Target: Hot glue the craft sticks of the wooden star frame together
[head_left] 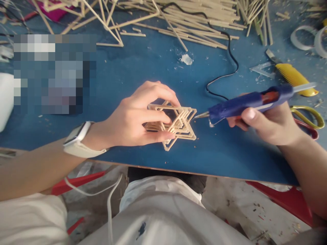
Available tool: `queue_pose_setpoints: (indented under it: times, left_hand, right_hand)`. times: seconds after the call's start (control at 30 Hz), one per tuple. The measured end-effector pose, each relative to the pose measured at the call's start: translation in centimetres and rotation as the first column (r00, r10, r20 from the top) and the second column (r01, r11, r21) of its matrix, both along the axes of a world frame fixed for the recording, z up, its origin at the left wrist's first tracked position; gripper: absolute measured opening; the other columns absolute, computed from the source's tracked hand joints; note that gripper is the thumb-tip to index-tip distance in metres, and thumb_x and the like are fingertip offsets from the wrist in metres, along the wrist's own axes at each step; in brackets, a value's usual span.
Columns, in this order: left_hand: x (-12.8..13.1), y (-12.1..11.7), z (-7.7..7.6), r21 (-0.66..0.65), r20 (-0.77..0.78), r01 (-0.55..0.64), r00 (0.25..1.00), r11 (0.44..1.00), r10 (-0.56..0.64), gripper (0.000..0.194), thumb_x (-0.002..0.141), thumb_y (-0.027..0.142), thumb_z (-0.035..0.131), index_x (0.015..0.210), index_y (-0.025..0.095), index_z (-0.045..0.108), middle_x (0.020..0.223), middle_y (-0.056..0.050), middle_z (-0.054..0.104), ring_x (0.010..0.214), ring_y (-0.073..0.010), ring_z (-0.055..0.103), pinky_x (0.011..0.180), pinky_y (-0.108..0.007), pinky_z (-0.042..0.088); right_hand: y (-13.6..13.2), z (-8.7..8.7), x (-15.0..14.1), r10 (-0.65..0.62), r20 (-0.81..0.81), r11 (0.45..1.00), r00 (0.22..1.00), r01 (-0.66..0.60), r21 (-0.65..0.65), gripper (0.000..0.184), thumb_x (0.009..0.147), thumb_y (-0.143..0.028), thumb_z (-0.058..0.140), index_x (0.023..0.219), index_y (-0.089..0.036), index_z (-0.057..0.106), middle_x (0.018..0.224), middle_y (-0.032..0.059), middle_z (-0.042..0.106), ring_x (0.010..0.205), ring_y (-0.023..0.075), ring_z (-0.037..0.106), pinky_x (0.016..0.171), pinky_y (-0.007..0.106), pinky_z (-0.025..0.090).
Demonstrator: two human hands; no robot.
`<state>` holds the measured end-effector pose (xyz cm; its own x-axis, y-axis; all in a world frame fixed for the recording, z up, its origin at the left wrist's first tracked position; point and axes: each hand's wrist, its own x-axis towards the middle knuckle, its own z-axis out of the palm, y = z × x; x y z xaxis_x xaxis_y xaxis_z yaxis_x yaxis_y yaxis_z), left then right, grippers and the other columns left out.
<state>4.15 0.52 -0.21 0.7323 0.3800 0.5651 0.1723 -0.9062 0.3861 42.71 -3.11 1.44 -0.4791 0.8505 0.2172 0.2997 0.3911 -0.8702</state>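
My left hand, with a white watch on the wrist, grips a small star-shaped frame of thin wooden sticks that rests on the blue table. Fingers wrap over its left half. My right hand holds a blue glue gun. Its metal nozzle points left and sits just beside the right corner of the stick frame. A black cord runs from the gun toward the back of the table.
Piles of loose wooden sticks and larger stick frames lie along the far edge. A yellow-handled cutter, yellow and red scissors, a clear set square and tape rolls lie at right. The table's near edge runs above my lap.
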Motion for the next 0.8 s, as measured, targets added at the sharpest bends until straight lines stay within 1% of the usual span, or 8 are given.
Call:
queue_pose_setpoints:
  times: [0.1, 0.2, 0.27, 0.43, 0.5, 0.6, 0.73, 0.8]
  left_hand:
    - [-0.6, 0.5, -0.2, 0.016, 0.027, 0.018, 0.999, 1.000, -0.019, 0.041, 0.102, 0.068, 0.089, 0.109, 0.027, 0.082, 0.146, -0.011, 0.080, 0.138, -0.0375, 0.078, 0.124, -0.066, 0.065]
    - [-1.5, 1.3, -0.4, -0.073, -0.018, 0.005, 1.000, 0.997, -0.006, 0.050, 0.100, 0.078, 0.086, 0.113, 0.029, 0.084, 0.154, -0.010, 0.076, 0.145, -0.0411, 0.073, 0.132, -0.067, 0.058]
    - [-2.1, 1.9, -0.6, -0.061, -0.044, 0.029, 0.999, 0.998, -0.032, 0.057, 0.095, 0.082, 0.090, 0.115, 0.029, 0.086, 0.158, -0.010, 0.074, 0.148, -0.0425, 0.070, 0.133, -0.065, 0.058]
    - [-2.9, 3.3, -0.6, 0.076, -0.083, 0.154, 0.985, 0.985, -0.148, 0.051, 0.091, 0.064, 0.097, 0.127, 0.029, 0.086, 0.165, -0.015, 0.068, 0.154, -0.0427, 0.066, 0.131, -0.068, 0.057]
    - [-3.0, 3.4, -0.5, 0.072, -0.115, 0.152, 0.983, 0.986, -0.143, 0.052, 0.093, 0.064, 0.096, 0.131, 0.030, 0.086, 0.167, -0.014, 0.067, 0.155, -0.0411, 0.065, 0.132, -0.069, 0.056]
    - [-2.8, 3.3, -0.6, -0.011, -0.122, 0.098, 0.988, 0.995, -0.099, 0.045, 0.096, 0.064, 0.093, 0.128, 0.033, 0.087, 0.169, -0.011, 0.067, 0.159, -0.0404, 0.063, 0.138, -0.071, 0.052]
    - [-2.3, 3.5, -1.2, 0.045, -0.073, 0.163, 0.985, 0.986, -0.160, 0.045, 0.097, 0.062, 0.096, 0.129, 0.032, 0.086, 0.166, -0.014, 0.067, 0.158, -0.0400, 0.064, 0.134, -0.070, 0.054]
    - [-2.1, 3.9, -1.6, 0.076, -0.061, 0.199, 0.979, 0.977, -0.195, 0.047, 0.097, 0.063, 0.098, 0.128, 0.029, 0.086, 0.164, -0.016, 0.067, 0.156, -0.0387, 0.064, 0.131, -0.068, 0.056]
  right_hand:
    - [0.6, -0.6, 1.0, -0.033, -0.095, 0.992, 0.995, 0.021, -0.123, 0.048, 0.105, -0.075, 0.078, 0.089, -0.031, 0.085, 0.077, 0.0058, 0.082, 0.051, 0.0197, 0.060, 0.042, 0.039, 0.045]
    - [1.2, -1.2, 1.5, -0.061, -0.135, 0.984, 0.989, 0.036, -0.176, 0.053, 0.099, -0.084, 0.079, 0.091, -0.032, 0.088, 0.078, 0.0088, 0.084, 0.053, 0.0235, 0.065, 0.040, 0.041, 0.046]
    - [1.7, -1.4, 1.9, -0.071, -0.146, 0.981, 0.987, 0.043, -0.191, 0.055, 0.097, -0.086, 0.080, 0.093, -0.032, 0.089, 0.081, 0.0100, 0.086, 0.055, 0.0250, 0.069, 0.039, 0.041, 0.048]
    - [1.4, 0.6, 2.9, 0.051, -0.114, 0.993, 0.992, -0.062, -0.095, 0.043, 0.091, -0.071, 0.096, 0.104, -0.030, 0.091, 0.087, 0.0090, 0.089, 0.053, 0.0237, 0.072, 0.045, 0.041, 0.056]
    - [-0.4, 2.1, 2.7, 0.025, -0.076, 0.999, 0.997, -0.027, -0.032, 0.035, 0.095, -0.063, 0.094, 0.108, -0.031, 0.092, 0.092, 0.0104, 0.089, 0.058, 0.0270, 0.076, 0.048, 0.044, 0.058]
    - [-4.5, 3.3, 1.3, -0.131, 0.055, 0.991, 0.990, 0.129, 0.032, 0.033, 0.101, -0.066, 0.088, 0.104, -0.034, 0.090, 0.091, 0.0088, 0.087, 0.063, 0.0298, 0.077, 0.050, 0.048, 0.060]
    - [-9.8, 1.7, -2.4, -0.311, 0.102, 0.947, 0.945, 0.299, 0.115, 0.030, 0.091, -0.056, 0.100, 0.096, -0.031, 0.085, 0.083, 0.0050, 0.082, 0.060, 0.0265, 0.071, 0.050, 0.043, 0.052]
    - [-11.5, 0.3, -4.2, -0.335, 0.167, 0.936, 0.927, 0.307, 0.173, 0.034, 0.089, -0.058, 0.102, 0.094, -0.030, 0.083, 0.081, 0.0032, 0.079, 0.061, 0.0244, 0.068, 0.054, 0.041, 0.050]
